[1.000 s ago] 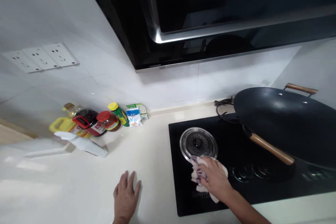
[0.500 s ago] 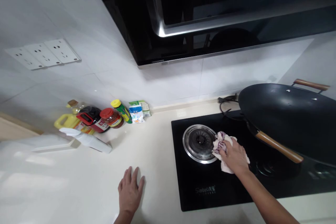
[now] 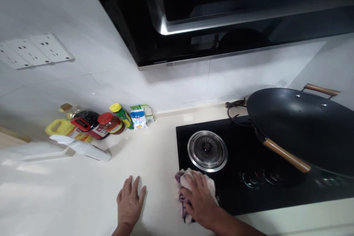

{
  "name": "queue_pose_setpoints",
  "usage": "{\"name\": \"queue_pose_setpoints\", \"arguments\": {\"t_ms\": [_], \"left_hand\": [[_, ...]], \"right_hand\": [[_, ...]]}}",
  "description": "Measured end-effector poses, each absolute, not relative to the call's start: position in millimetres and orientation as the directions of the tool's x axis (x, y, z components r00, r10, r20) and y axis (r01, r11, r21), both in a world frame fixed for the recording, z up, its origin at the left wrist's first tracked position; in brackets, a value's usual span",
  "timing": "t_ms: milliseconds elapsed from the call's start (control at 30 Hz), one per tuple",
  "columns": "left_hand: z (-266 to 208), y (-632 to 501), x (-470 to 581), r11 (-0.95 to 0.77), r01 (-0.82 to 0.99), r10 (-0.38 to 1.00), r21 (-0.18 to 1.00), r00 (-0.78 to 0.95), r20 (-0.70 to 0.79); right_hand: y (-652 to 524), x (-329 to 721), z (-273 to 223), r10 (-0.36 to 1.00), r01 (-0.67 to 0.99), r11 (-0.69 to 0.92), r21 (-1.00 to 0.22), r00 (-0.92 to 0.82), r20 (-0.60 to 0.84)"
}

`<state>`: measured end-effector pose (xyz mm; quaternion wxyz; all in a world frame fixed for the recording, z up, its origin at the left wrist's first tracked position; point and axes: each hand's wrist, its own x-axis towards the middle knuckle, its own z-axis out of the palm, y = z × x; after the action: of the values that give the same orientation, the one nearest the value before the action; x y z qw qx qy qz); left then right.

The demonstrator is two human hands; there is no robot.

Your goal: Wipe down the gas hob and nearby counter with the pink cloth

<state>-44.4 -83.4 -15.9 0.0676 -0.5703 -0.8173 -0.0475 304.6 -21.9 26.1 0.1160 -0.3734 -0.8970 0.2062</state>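
Observation:
A crumpled white cloth with purple markings [image 3: 184, 201] lies under my right hand [image 3: 200, 201], whose fingers press and grip it. Hand and cloth sit on the front left corner of the black glass stove [image 3: 235, 202], the cloth hanging partly over its left edge onto the counter. Just behind them is the round burner [image 3: 207, 151] with its shiny metal ring. My left hand [image 3: 129, 202] rests flat on the pale counter [image 3: 157, 177], fingers spread, holding nothing.
At right a large black wok [image 3: 301, 125] with a wooden handle [image 3: 287, 155] covers the stove's other side. Along the wall stand a white spray bottle [image 3: 83, 148], a red-lidded jar [image 3: 111, 122], a yellow-capped bottle [image 3: 121, 115] and seasoning packets [image 3: 138, 118]. A black range hood [image 3: 221, 51] hangs overhead.
My right hand has moved the cloth from the burner's right side to the stove's front left corner, uncovering the control knobs. My left hand stays on the counter. The view has shifted slightly.

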Motion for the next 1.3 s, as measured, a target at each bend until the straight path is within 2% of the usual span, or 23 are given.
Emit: {"name": "queue_pose_setpoints", "arguments": {"t_ms": [67, 133, 233, 333, 500, 667, 800, 1000, 1200, 1300], "left_hand": [[-15.7, -83.5, -44.3, 0.353, 0.936, 0.922, -0.006, -0.346, 0.175], [-15.0, -83.6, -44.1, 0.353, 0.936, 0.921, -0.014, -0.345, 0.182], [-13.2, -83.5, -43.9, 0.354, 0.935, 0.923, -0.023, -0.345, 0.169], [-12.3, -83.1, -44.5, 0.362, 0.932, 0.923, -0.024, -0.355, 0.148], [-13.9, -82.5, -45.1, 0.355, 0.935, 0.926, -0.017, -0.349, 0.144], [-13.2, -81.8, -43.8, 0.361, 0.932, 0.923, -0.012, -0.356, 0.145], [-11.7, -81.0, -42.9, 0.352, 0.936, 0.927, -0.004, -0.348, 0.14], [-5.3, -78.7, -37.0, 0.351, 0.936, 0.93, 0.014, -0.35, 0.116], [6.0, -78.7, -26.4, 0.371, 0.926, 0.926, 0.072, -0.375, 0.054], [6.3, -78.7, -25.5, 0.373, 0.924, 0.925, 0.086, -0.377, 0.045]], "right_hand": [[-13.1, 280.2, 36.3, 0.619, 0.511, 0.695, -0.506, -0.783, 0.058], [-2.3, 262.2, 43.8, 0.578, 0.462, 0.697, -0.549, -0.814, 0.048], [9.9, 258.2, 45.9, 0.609, 0.476, 0.649, -0.593, -0.793, 0.031], [9.1, 288.0, 35.8, 0.713, 0.548, 0.591, -0.592, -0.698, 0.065], [-1.1, 371.9, 9.6, 0.908, 0.766, 0.415, -0.49, -0.383, 0.17], [24.3, 407.7, -0.4, 0.956, 0.913, 0.214, -0.347, -0.123, 0.265], [39.3, 408.0, -2.9, 0.956, 0.958, 0.121, -0.259, -0.042, 0.292], [4.2, 415.4, -9.6, 0.943, 0.981, -0.002, -0.192, 0.066, 0.326], [-44.5, 384.1, -8.1, 0.947, 0.986, -0.114, -0.123, 0.145, 0.286], [-59.2, 355.3, -4.7, 0.952, 0.985, -0.119, -0.125, 0.149, 0.266]]}}
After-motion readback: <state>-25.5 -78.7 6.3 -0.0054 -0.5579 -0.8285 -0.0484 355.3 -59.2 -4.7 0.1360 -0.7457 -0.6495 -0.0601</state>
